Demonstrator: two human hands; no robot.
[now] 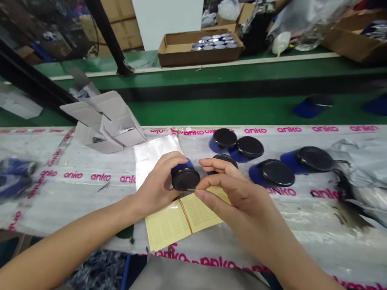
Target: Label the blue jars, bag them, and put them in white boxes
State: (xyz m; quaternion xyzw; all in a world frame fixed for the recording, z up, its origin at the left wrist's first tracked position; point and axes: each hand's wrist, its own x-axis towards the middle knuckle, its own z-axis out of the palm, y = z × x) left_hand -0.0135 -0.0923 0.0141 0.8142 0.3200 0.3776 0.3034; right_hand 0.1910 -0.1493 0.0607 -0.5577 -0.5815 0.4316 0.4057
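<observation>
My left hand (154, 187) is wrapped round a blue cylindrical container with a black lid (185, 180), tilted so that the lid faces me. Close to the lid's lower right edge, my right hand (242, 197) pinches a small thin pale strip (191, 189) between thumb and forefinger; it looks like a sticker, but its kind is unclear. Beneath both hands lies a yellow sheet (166, 227) printed in rows, with a brown line down its middle. Another black-lidded container (225, 158) is partly hidden behind my right fingers.
More blue containers with black lids (250, 146) stand to the right. An open white box with dividers (111, 121) is at the back left. A green conveyor (187, 106) runs behind the table, carrying further containers (313, 105). Above it sits a cardboard tray (178, 59) of round tins.
</observation>
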